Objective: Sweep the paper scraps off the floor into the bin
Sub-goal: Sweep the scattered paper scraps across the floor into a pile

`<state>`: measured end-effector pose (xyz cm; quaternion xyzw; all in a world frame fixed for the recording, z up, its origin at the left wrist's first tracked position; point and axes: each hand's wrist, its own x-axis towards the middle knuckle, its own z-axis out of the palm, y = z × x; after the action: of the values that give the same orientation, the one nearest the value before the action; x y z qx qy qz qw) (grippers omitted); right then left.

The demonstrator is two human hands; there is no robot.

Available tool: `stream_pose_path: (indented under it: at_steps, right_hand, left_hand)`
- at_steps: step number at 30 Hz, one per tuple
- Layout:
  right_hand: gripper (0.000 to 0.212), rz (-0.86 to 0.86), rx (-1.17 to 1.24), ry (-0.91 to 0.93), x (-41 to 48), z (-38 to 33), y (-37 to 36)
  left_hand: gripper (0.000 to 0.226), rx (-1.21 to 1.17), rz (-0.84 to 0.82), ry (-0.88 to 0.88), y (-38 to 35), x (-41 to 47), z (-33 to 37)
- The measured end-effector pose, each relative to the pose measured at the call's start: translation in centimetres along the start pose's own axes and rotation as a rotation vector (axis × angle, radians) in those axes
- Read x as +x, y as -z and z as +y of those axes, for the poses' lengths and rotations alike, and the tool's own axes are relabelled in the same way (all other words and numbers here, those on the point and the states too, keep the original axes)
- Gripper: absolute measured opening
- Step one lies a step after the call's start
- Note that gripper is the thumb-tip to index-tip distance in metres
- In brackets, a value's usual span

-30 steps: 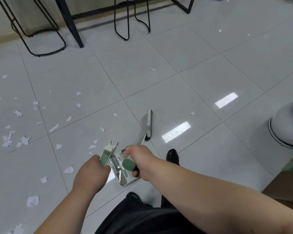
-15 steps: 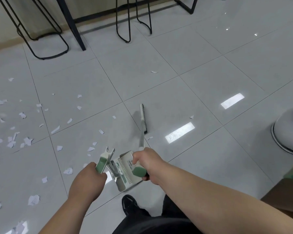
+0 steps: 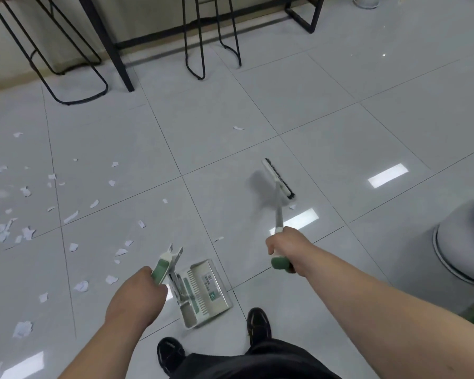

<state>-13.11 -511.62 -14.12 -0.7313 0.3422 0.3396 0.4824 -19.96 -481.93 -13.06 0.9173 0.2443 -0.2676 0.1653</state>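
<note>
The left hand [image 3: 133, 299] curls its fingers [image 3: 155, 284] round the ribbed plastic dustpan's [image 3: 205, 292] green-and-white handle. The right hand [image 3: 288, 250] wraps the broom's [image 3: 279, 212] green grip. Its slim metal shaft ends in a flat, black-bristled head. Torn white paper scraps [image 3: 25, 233] litter the glossy grey tile floor [image 3: 230, 105] on the left.

- No writing, brand or number can be read.
- The dustpan [image 3: 196, 310] carries a white label [image 3: 208, 280] with dark lines of print, too small and blurred to make out.
- Just beside that label sits a small green square mark [image 3: 212, 296], which is also illegible.
</note>
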Motion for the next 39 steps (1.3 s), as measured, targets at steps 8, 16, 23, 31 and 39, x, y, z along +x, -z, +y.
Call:
stream_pose_path:
  at_steps: [8, 16, 23, 31, 39]
  right_hand:
    - [0.018, -0.030, -0.064, -0.149, 2.5, 1.5, 5.7]
    - [0.016, -0.283, -0.146, -0.182, -3.2, 2.9, -2.1]
    - [0.017, -0.509, -0.176, -0.094, -7.5, 0.7, -11.3]
    - [0.013, -0.663, -0.060, -0.145, -8.4, -3.5, -23.0]
    - [0.031, -0.690, 0.010, -0.179, -8.5, -3.8, -24.9]
  left_hand:
    - [0.006, 0.009, 0.047, 0.040, -1.5, -2.4, 1.9]
    - [0.011, -0.068, 0.087, 0.149, -2.3, -5.4, -1.2]
    - [0.013, -0.224, 0.133, 0.316, -2.3, -8.2, -8.5]
    - [0.015, -0.311, 0.189, 0.450, -0.2, -11.2, -16.9]
    - [0.017, -0.398, 0.202, 0.490, 1.3, -11.0, -24.0]
